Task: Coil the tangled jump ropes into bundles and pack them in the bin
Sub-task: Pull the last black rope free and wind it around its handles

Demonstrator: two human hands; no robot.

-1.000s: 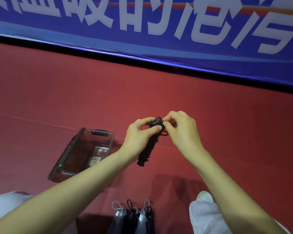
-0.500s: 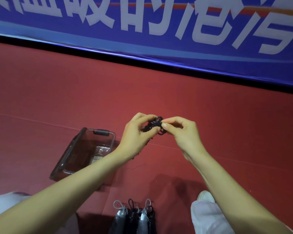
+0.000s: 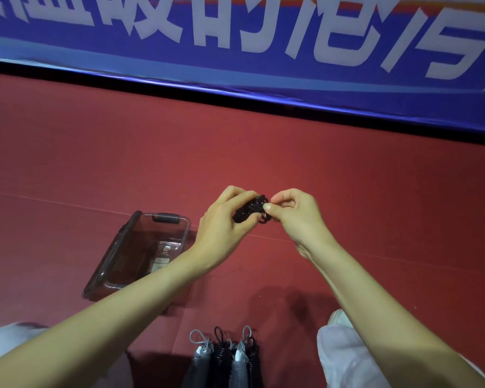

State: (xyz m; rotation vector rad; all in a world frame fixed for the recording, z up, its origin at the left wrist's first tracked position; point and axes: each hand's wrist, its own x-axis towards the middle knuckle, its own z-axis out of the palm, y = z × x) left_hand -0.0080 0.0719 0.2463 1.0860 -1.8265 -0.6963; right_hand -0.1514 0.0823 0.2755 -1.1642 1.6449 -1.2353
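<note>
Pinching with curled fingers, the left hand (image 3: 221, 228) clamps a black coiled jump rope bundle (image 3: 248, 211) across its middle, thumb underneath and fingers over the top, so the turns stay pressed together. The right hand (image 3: 294, 217) meets it from the other side, thumb and forefinger nipping a small loop at the bundle's end; it looks like the tail is being tucked or wound off to lock the coil. The bundle hangs in mid-air between the two hands, above the red floor (image 3: 375, 169) and touching nothing else.

Just below and to the left sits the clear plastic bin (image 3: 111, 254), open-topped with a dark handle at its far end. It lies close to the left forearm, presumably so a finished bundle can be dropped in with a short reach. Whether any rope lies inside already, I cannot tell.

Near the bottom edge, between the white trouser legs (image 3: 345, 357), a row of grey and black ropes (image 3: 224, 359) lies side by side, loops pointing away from the person, probably waiting their turn. A blue banner (image 3: 235, 65) runs along the far wall.
</note>
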